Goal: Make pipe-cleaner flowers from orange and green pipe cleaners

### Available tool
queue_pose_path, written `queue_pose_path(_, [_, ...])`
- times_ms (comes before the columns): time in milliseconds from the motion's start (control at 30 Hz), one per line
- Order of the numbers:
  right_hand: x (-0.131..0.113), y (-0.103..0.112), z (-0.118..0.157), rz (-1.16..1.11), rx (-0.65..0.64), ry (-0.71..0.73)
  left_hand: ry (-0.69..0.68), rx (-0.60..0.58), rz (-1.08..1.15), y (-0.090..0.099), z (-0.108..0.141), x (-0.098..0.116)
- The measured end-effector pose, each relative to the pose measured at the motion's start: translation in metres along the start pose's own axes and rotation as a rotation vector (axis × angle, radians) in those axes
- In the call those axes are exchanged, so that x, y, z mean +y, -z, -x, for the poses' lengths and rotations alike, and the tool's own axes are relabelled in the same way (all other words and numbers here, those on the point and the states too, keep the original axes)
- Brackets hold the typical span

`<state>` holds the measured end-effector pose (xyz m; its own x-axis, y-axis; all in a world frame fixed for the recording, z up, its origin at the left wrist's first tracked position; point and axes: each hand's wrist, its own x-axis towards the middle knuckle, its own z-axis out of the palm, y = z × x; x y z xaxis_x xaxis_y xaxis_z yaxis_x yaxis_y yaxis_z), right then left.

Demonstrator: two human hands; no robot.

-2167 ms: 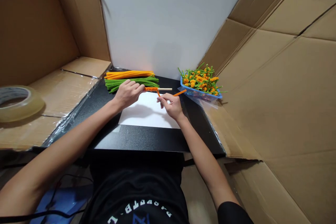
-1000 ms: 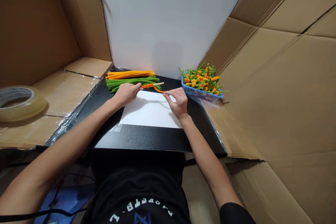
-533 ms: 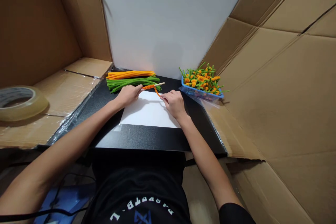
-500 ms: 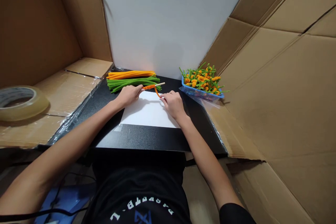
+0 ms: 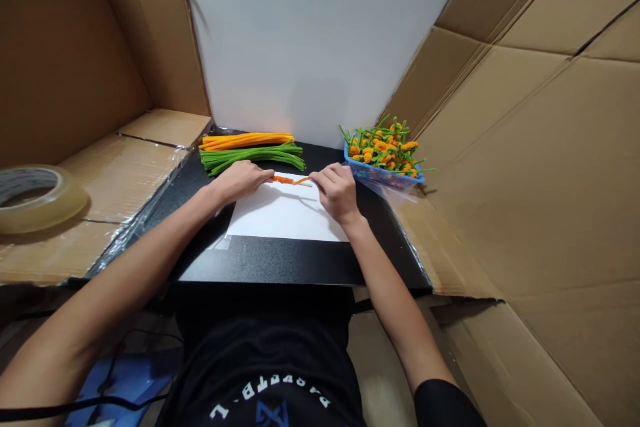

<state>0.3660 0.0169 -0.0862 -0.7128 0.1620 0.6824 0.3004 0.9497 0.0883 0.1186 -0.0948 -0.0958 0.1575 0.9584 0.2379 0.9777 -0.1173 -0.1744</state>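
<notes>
My left hand (image 5: 245, 179) is closed in a pinch, thumb and fingers together on the left end of a coiled orange fuzzy strip (image 5: 283, 179), which is wound around a thin pale straight rod (image 5: 306, 185). My right hand (image 5: 336, 190) is also narrowed to a pinch, gripping the loose length of that strip, which runs from the coil to my fingertips. The rod's bare end sticks out of the coil toward my right hand. I hold it between my 2 hands, above the far part of a white rectangular paper sheet (image 5: 287, 217), where shadows fall. The sheet lies on a black flat tabletop (image 5: 280, 263). Beyond my left hand lie 2 bundles side by side: yellow-orange fuzzy stems (image 5: 247, 141) behind green fuzzy stems (image 5: 253, 157). Beyond my right hand, a blue plastic mesh basket (image 5: 387, 176) holds a heap of orange-and-green fuzzy pieces (image 5: 383, 147).
</notes>
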Motion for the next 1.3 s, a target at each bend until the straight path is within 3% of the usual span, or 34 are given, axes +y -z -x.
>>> queue_pose_path(100, [0.020,0.000,0.004,-0.103,0.053,-0.110,-0.136,0.061,0.050,0.005,-0.001,0.001])
queue_pose_path(200, [0.034,-0.005,0.007,-0.175,0.021,-0.186,-0.222,0.141,0.114,0.005,-0.003,0.008])
queue_pose_path(333, [0.032,-0.016,0.009,-0.257,-0.036,-0.218,-0.240,0.261,0.149,0.001,-0.003,0.021])
queue_pose_path(433, [0.022,-0.023,0.008,-0.292,-0.045,-0.236,-0.132,0.343,0.159,0.001,-0.003,0.026])
queue_pose_path(533, [0.012,-0.025,0.006,-0.275,-0.074,-0.201,0.081,0.360,0.110,0.000,-0.003,0.024])
queue_pose_path(600, [0.006,-0.023,0.005,-0.210,-0.112,-0.140,0.234,0.300,0.056,-0.003,-0.003,0.019])
queue_pose_path(667, [0.001,-0.018,0.003,-0.118,-0.137,-0.079,0.272,0.191,0.023,-0.007,-0.003,0.013])
queue_pose_path(800, [-0.002,-0.008,0.000,-0.017,-0.122,-0.023,0.108,0.074,0.051,-0.010,-0.002,0.003])
queue_pose_path(900, [0.007,-0.005,0.001,-0.080,-0.038,-0.119,-0.026,0.082,0.109,-0.003,-0.002,0.001])
queue_pose_path(1000, [0.021,-0.008,0.005,-0.246,-0.021,-0.254,-0.152,0.151,0.129,0.005,-0.001,0.003])
queue_pose_path(1100, [0.030,-0.014,0.009,-0.480,-0.117,-0.356,-0.213,0.251,0.101,0.011,-0.001,0.010])
queue_pose_path(1200, [0.026,-0.018,0.010,-0.683,-0.191,-0.402,-0.223,0.345,0.055,0.012,0.001,0.016])
queue_pose_path(1300, [0.013,-0.018,0.008,-0.787,-0.169,-0.435,-0.176,0.419,0.029,0.011,0.003,0.018])
